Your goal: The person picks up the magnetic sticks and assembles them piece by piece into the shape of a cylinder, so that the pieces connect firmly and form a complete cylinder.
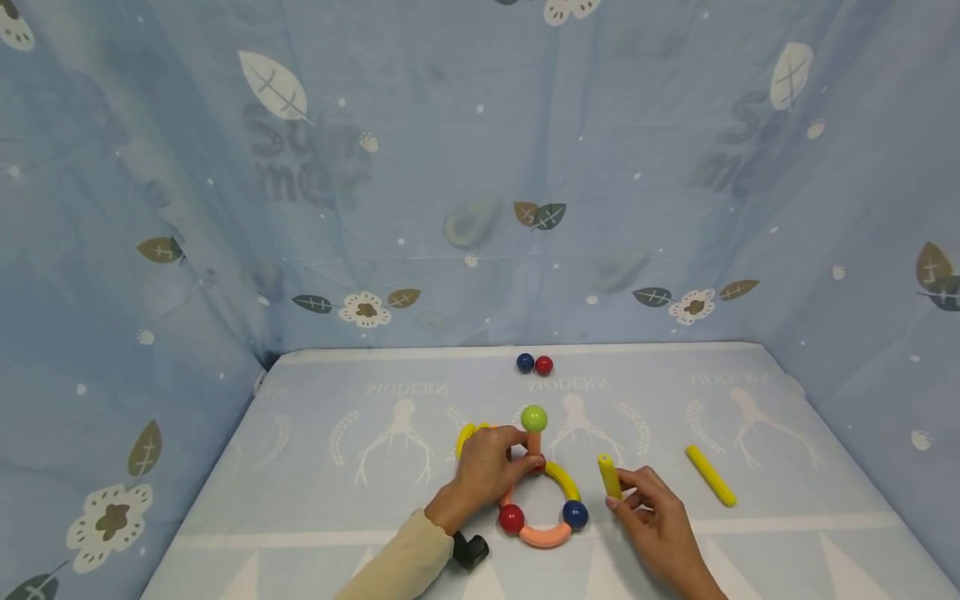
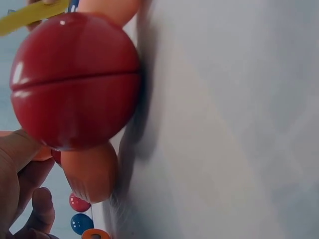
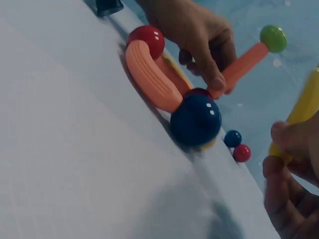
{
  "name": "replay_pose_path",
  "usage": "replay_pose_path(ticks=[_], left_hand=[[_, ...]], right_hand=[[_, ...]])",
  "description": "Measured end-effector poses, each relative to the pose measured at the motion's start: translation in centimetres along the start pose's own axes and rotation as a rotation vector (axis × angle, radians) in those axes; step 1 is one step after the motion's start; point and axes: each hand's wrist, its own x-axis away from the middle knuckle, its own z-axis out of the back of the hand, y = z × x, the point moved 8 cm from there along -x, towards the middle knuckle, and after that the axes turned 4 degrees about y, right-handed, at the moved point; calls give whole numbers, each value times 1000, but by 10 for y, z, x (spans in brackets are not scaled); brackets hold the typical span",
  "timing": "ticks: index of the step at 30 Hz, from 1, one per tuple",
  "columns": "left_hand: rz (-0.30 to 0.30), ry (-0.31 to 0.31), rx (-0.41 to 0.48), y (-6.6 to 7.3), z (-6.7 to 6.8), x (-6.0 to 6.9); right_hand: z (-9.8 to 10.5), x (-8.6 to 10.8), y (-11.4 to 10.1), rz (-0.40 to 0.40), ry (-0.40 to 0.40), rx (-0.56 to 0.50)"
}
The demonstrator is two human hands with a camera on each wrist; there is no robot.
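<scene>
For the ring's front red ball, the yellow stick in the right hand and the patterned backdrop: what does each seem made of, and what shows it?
Front red ball: probably plastic, glossy; bright highlights and a seam line.
Yellow stick: likely plastic, with a duller sheen; its even colour suggests this, without proving it.
Patterned backdrop: apparently matte fabric, given its soft creases.

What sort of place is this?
Likely a small curtained booth for tabletop work, though I can't tell what building: patterned blue curtains line the back and both sides, around a printed tabletop holding a colorful ball-and-stick toy.
</scene>
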Motion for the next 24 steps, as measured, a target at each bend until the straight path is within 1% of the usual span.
replay_pose_path(ticks=[2, 6, 11, 15, 24], left_hand=[[1, 1, 0, 0, 0, 0], [0, 1, -10, 0, 1, 0], [-2, -7, -9, 1, -1, 0], [1, -4, -12, 1, -1, 0], [-9, 3, -14, 1, -1, 0]], right_hand=[[-3, 0, -2, -6, 14, 18], [-12, -1, -9, 23, 13, 65], [-21, 1, -16, 106, -7, 75], [-26, 2, -18, 152, -25, 79], [-33, 5, -17, 163, -52, 111]])
